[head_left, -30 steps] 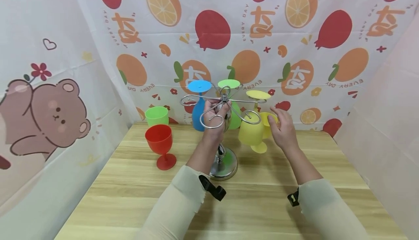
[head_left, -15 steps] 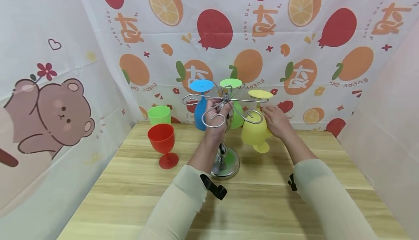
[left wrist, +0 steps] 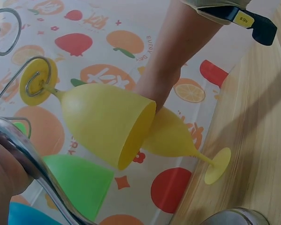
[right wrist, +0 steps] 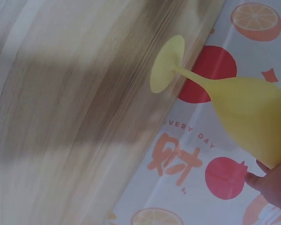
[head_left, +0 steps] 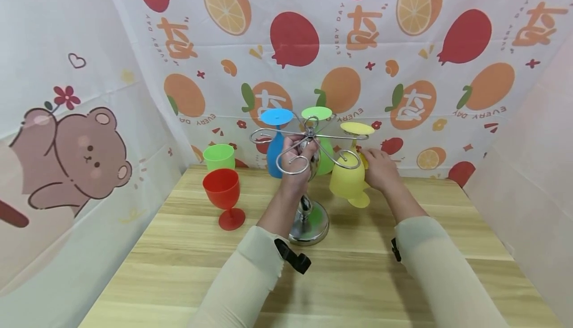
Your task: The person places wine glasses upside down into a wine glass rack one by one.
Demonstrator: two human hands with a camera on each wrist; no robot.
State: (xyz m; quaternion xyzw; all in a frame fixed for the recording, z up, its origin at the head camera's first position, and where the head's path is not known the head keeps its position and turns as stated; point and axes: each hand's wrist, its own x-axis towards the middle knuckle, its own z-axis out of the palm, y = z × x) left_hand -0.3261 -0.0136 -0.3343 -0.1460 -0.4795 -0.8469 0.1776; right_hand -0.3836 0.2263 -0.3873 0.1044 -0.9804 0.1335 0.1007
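My left hand point(head_left: 296, 161) grips the post of a chrome goblet rack point(head_left: 309, 231), just under its curled wire arms. Upside down on the rack hang a blue goblet point(head_left: 274, 156), a green goblet point(head_left: 327, 161) and a yellow goblet point(head_left: 345, 183). Behind the hanging yellow one is a second yellow goblet point(left wrist: 171, 136), foot downward; its bowl is partly hidden in the head view. With its fingers at that bowl's rim, my right hand point(head_left: 381, 169) holds it. The right wrist view shows its bowl point(right wrist: 253, 112) beside the fingertips point(right wrist: 254, 179).
Left of the rack, a red goblet point(head_left: 222, 191) stands upright on the wooden table point(head_left: 179, 263). Another green goblet point(head_left: 219, 158) is behind it, near the back edge. A fruit-print cloth point(head_left: 295, 40) hangs close behind the table.
My right hand has moved from beside the second yellow goblet onto its rim, and its fingers have closed there. The left hand keeps its grip on the rack; the camera view shifted slightly.
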